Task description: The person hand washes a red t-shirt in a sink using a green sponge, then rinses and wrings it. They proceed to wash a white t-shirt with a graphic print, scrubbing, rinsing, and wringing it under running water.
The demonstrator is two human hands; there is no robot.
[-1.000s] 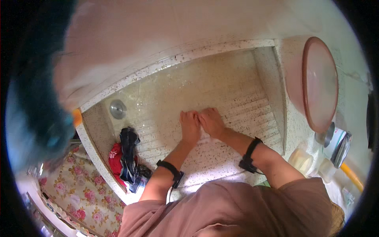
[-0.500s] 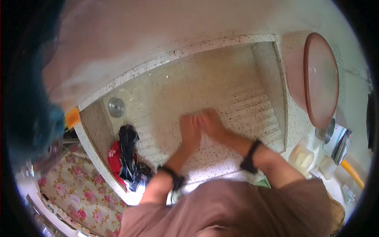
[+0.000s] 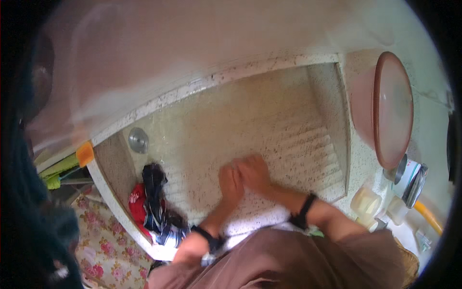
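Over the ribbed part of a speckled stone sink (image 3: 299,139), my two hands are close together and touching. My left hand (image 3: 231,181) is closed, with its knuckles up. Beside it, my right hand (image 3: 254,172) is closed too and bent inward against the left. Whatever lies in the fingers, if anything, is hidden beneath them and slightly blurred. A dark band circles each wrist. Left of my left hand, dark clothing (image 3: 155,192) and red cloth (image 3: 137,204) lie bunched in the sink's near left corner.
A metal drain (image 3: 138,139) sits at the sink's left. On the right ledge leans a pink basin (image 3: 393,111), near a metal cup (image 3: 397,171) and pale containers (image 3: 365,201). An orange sponge (image 3: 85,153) rests on the left corner. Floral fabric (image 3: 108,241) hangs at lower left.
Both hands have moved nearer to me and are still together. The view has shifted a little, so a green cloth at the left now shows. The clothing lies where it was.
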